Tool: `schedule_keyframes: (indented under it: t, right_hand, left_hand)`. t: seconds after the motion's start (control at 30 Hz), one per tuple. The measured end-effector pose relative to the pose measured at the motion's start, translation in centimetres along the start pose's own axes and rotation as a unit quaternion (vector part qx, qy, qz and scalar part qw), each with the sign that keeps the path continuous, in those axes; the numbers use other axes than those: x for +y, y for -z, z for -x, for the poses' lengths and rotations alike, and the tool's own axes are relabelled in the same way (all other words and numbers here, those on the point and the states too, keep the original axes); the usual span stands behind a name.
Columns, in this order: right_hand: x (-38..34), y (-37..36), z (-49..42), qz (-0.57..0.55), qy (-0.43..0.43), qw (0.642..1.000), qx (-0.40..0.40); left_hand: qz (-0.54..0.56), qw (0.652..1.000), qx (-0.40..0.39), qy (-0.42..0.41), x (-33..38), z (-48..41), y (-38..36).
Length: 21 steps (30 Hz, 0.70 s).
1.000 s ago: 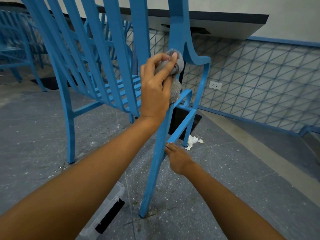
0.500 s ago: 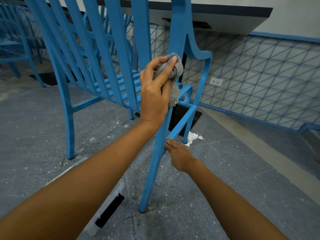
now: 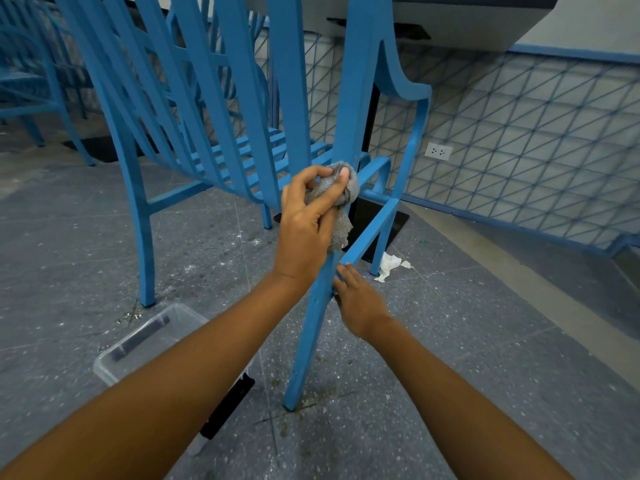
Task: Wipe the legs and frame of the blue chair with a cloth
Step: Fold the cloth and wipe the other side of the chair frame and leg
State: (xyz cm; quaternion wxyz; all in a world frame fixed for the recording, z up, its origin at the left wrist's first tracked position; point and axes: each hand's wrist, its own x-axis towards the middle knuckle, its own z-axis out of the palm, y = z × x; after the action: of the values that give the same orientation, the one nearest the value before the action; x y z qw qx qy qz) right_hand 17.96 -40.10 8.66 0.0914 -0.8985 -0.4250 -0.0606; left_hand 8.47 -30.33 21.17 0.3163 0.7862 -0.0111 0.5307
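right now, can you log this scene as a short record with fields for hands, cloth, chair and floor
left hand: grips the grey cloth against the near leg
right hand: lower on that leg, fingers touching it, slightly blurred
blue chair: slatted, near leg planted on the floor
floor: clear plastic box left of the leg, white paper scrap beyond it
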Motion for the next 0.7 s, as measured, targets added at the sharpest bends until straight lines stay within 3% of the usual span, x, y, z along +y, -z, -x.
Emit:
schedule_keyframes:
  t: [0.1,0.3,0.7]
  right_hand:
    - [0.0,-0.1,0.2,0.003,-0.001,1.0,0.004]
    - [-0.2,0.0,-0.1,0.022,0.017,1.0,-0.002]
    - [-0.7,-1.6,-0.6,0.013,0.022,0.999,-0.019]
  left_hand:
    - [0.004,1.0,-0.015,0.007,-0.4,0.4,0.8]
    - [0.027,0.999,0.026,0.004,0.2,-0.9,0.8]
    - [-0.01,1.0,-0.002,0.02,-2.2,4.0,-1.3]
